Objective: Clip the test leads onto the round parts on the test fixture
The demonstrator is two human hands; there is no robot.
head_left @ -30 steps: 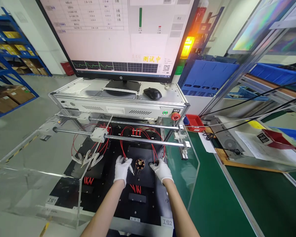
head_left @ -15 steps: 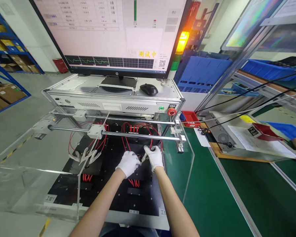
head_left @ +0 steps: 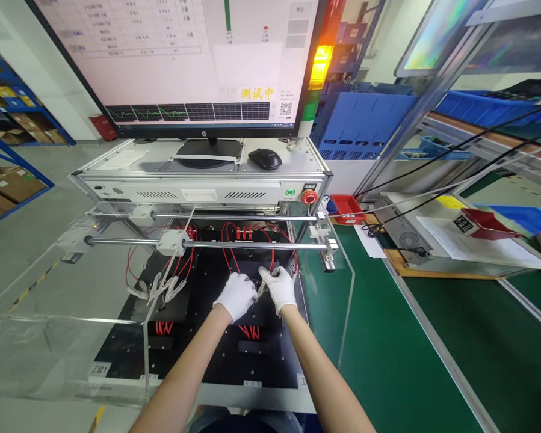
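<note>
White-gloved, our left hand [head_left: 236,294] and right hand [head_left: 279,287] have closed in from either side, fingers now pinching clips [head_left: 262,287] over the coil, itself hidden.

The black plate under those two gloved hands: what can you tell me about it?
The black plate is a flat, matte panel, dotted with small screws, lying level inside a clear acrylic enclosure. Red wires loop out of it in short bundles and run back to connectors at the rear. A small black block sits near its front. White labels mark its front edge. The left hand and right hand, both in white gloves, meet above its middle, hiding whatever sits there.
</note>
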